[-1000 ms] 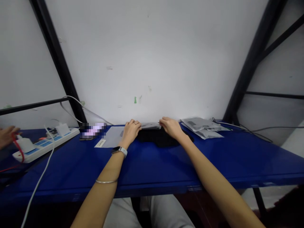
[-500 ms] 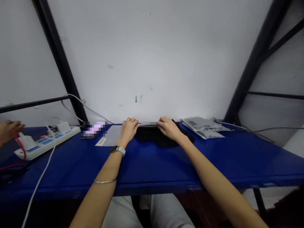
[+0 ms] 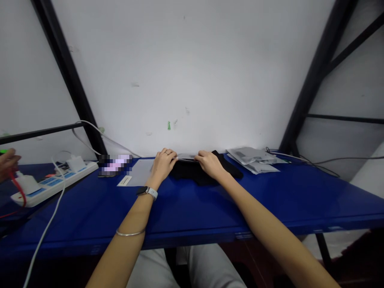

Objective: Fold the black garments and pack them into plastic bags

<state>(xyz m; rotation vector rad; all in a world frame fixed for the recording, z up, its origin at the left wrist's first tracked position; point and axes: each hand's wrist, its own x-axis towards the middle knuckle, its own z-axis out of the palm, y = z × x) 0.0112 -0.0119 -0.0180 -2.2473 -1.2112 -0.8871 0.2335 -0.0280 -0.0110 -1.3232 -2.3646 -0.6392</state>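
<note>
My left hand (image 3: 163, 166) is closed on one end of the edge of a pale plastic bag (image 3: 186, 157), thumb and fingers pinched together. The other end of that edge is in the closed fingers of my right hand (image 3: 209, 163). Beneath and in front of the bag lies a dark, folded black cloth (image 3: 198, 177), spread on the blue tabletop (image 3: 192, 208). It sticks out to the right behind my right hand. How far the bag overlaps the cloth is hidden by my fingers. Left of my left hand rests a flat translucent plastic sheet (image 3: 139, 172) with a small label.
A phone (image 3: 115, 166) lies further left, near a white power strip (image 3: 60, 182) with plugs and cables. Grey plastic packets (image 3: 255, 160) are piled on the right. Another person's hand (image 3: 7, 162) shows at the left edge. A white wall stands behind.
The view has shifted slightly to the right. Both my hands keep their grip on the bag's edge, and its upper film stands a little higher. The other person's hand has moved toward the left edge.
</note>
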